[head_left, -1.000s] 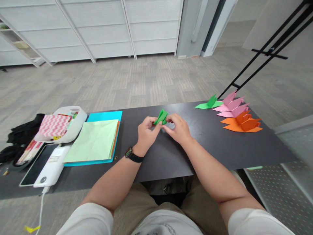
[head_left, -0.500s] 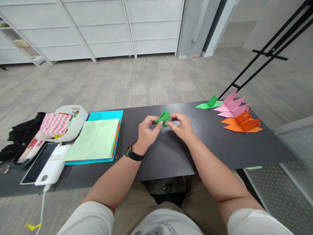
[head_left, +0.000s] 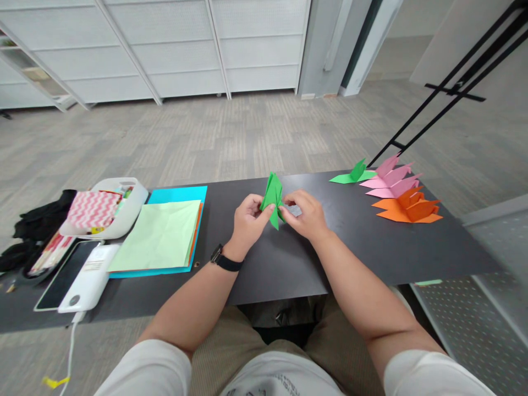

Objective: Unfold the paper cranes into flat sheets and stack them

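at the far left, a bundle of soft black cloth (head_left: 45, 214) lay beside a white plastic basket (head_left: 139, 201) that held a pink-and-white zigzag-patterned pouch (head_left: 91, 209). nearer the person was a white plastic device with rounded corners (head_left: 88, 280), its white cable (head_left: 71, 346) hanging past the near edge of the flat black desk (head_left: 284, 269); a snag on that cable would probably have dragged the device off. next came a pale-green paper sheet (head_left: 160, 234) over orange and blue ones, loose enough to slide if an arm brushed them.

in the middle, the left hand (head_left: 249, 223) pinched the left side of a small bright-green folded paper piece (head_left: 272, 192) between thumb and fingers. the piece stood between the two hands, one point up and another down; whether the lower tip touched the desk could not be told. the right hand (head_left: 307, 217) gripped its right edge with thumb and fingertips. uneven pulling by the two hands seemed the main danger: it could have torn the paper at a crease or set a fold crooked, and a loosened pinch could have let the layers spring open.

farther right sat a green winged paper figure (head_left: 353, 176), pink winged paper figures (head_left: 391, 179) and orange winged paper figures (head_left: 408, 210), crowded enough that a sweep of the right arm might have crushed them.
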{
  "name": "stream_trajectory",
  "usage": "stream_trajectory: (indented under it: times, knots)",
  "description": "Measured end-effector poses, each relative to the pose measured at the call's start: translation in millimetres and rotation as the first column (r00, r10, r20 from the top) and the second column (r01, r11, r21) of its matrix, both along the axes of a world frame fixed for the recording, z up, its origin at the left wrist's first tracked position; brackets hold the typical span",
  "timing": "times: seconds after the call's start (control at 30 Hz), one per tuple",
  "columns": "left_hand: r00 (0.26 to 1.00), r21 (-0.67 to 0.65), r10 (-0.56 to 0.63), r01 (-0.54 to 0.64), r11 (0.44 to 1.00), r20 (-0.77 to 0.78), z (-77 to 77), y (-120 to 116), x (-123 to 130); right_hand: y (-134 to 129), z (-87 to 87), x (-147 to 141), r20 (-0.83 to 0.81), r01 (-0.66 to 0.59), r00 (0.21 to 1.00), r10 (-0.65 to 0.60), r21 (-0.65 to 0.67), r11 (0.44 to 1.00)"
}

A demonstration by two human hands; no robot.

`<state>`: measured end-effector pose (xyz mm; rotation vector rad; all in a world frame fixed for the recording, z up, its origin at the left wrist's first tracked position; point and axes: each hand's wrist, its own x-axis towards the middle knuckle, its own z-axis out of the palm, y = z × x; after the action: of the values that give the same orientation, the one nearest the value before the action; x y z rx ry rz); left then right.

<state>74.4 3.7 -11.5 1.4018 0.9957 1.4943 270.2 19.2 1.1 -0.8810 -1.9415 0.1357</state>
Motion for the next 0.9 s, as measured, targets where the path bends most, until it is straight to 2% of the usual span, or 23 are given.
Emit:
stream_trajectory:
  times: [0.23,0.43,0.6,0.77,0.9]
  knots:
    - [1.0,-0.012,-0.014,0.014,1.0,-0.004,1.5,-0.2,-0.7,-1.4,1.3,-0.6,0.005,0.001,1.0,-0.001,-0.029,1.0]
    - [0.998,0.03,0.017,-0.016,0.999,-0.053,-0.1,2.8,0.1,-2.6,-0.3,-4.2,-0.028,0.036,0.999,-0.037,-0.031,0.999]
    - [0.972,0.21,0.045,0.005,0.978,-0.23,1.8,-2.5,0.5,-2.1,-2.1,-8.1,-0.109,0.116,0.985,-0.131,-0.133,0.984]
    - [0.899,0.437,0.076,0.134,0.89,-0.431,7.2,-7.0,-1.2,0.4,0.1,-4.8,-0.238,0.005,0.969,-0.066,-0.248,0.969]
    - [0.879,0.51,0.161,0.105,0.854,-0.449,8.2,-4.7,-3.1,1.4,2.0,-2.9,-0.326,-0.033,0.943,-0.064,-0.286,0.958]
